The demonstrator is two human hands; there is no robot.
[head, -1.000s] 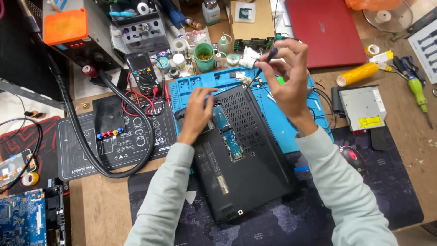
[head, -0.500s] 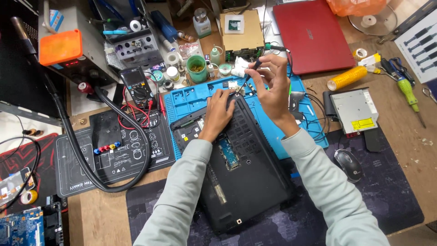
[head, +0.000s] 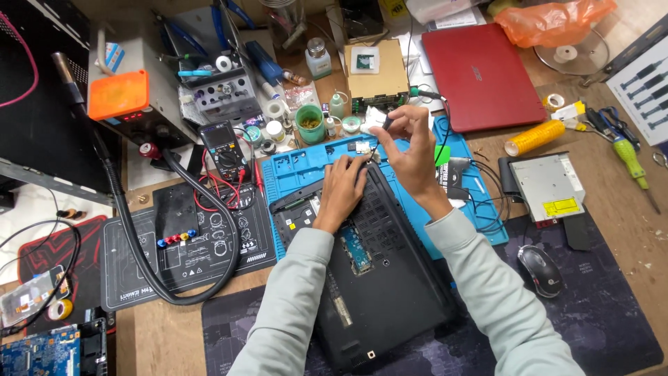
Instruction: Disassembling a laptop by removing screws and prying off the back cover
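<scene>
Head view, only one we've got. We see a black laptop (head: 379, 278) lying upside down, bottom cover up, angled across a blue repair mat (head: 306, 163) and a dark desk mat (head: 598, 327); we judge it's flipped that way so the underside and its open slot w/ a blue circuit board (head: 356, 249) face up for access.

The left hand (head: 342, 191) lies flat on the laptop's far edge, fingers spread and pressing down, gripping nothing. We read that as steadying the case so it doesn't slide.

The right hand (head: 412, 150) is raised just above that same far corner, thumb and forefinger pinched shut on a thin dark tool (head: 379, 138), prob. a small screwdriver; tip points down toward the corner, near the left fingertips. Whether the tip touches the case, we can't tell.

Around them: a multimeter (head: 226, 150) w/ red leads left of the blue mat, a green cup (head: 310, 124) behind it, a red laptop (head: 480, 73) closed at the back, an optical drive (head: 550, 186) and a mouse (head: 541, 270) to the right, well apart from the hands.
</scene>
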